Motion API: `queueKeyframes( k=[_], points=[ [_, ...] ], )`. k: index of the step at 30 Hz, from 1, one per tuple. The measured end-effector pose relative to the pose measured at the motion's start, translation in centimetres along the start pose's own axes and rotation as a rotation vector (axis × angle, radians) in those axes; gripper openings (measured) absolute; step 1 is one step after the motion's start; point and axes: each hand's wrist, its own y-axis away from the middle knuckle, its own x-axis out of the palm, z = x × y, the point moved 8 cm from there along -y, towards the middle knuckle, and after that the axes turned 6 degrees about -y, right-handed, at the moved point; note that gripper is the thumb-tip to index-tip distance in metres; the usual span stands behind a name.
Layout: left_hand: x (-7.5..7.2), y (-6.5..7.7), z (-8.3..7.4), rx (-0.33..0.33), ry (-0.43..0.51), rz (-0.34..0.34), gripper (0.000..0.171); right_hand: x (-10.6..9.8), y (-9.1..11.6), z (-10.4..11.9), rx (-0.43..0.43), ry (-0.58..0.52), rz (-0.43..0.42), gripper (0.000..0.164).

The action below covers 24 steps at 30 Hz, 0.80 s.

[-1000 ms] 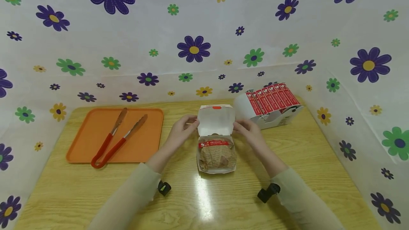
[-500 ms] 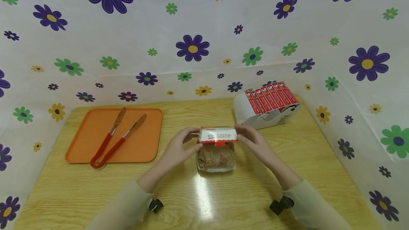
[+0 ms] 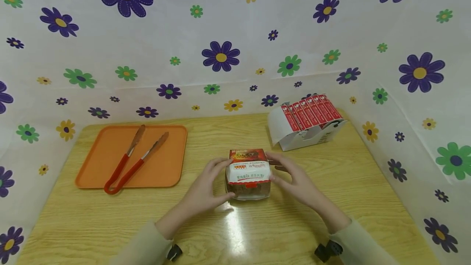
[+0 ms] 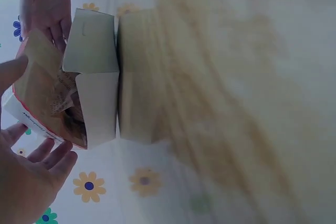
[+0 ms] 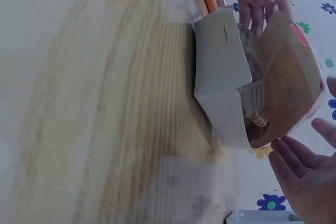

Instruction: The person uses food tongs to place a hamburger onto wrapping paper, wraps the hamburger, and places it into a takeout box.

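A printed burger box sits at the middle of the table with its lid tipped forward and partly lowered. Through the gap at the front, the wrist views show a burger in brown printed paper. My left hand is at the box's left side, fingertips along the lid's edge and thumb stretched toward the front corner. On the opposite side my right hand has its fingertips at the lid's right edge, its thumb apart from the fingers. The right wrist view shows the box's pale front wall.
An orange tray lies on the left of the table, with red-handled metal tongs across it and past its front edge. At the back right stands a white carton of several red-labelled flat boxes. A flowered sheet hangs behind.
The lid has swung from upright down toward me over the wrapped burger. Both hands have followed it forward and down along the box's sides.
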Motion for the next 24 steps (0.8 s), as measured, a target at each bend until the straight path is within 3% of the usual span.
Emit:
queueKeyframes(
  k=[5, 11, 16, 24],
  points=[
    [0.8, 0.5, 0.1, 0.028, -0.021, 0.031, 0.106, 0.8, 0.8, -0.4, -0.035, 0.041, 0.02, 0.089],
    [0.9, 0.3, -0.1, 0.058, -0.093, -0.02, 0.102, 1.9, 1.4, -0.6, -0.105, 0.038, 0.011, 0.117],
    [0.9, 0.2, -0.2, 0.082, -0.121, -0.075, 0.102, 2.5, 1.5, -0.5, -0.114, 0.117, -0.04, 0.116],
    [1.1, -0.3, 0.0, 0.096, -0.147, -0.144, 0.092, 2.5, 1.2, -0.7, -0.162, 0.203, -0.148, 0.095]
  ],
)
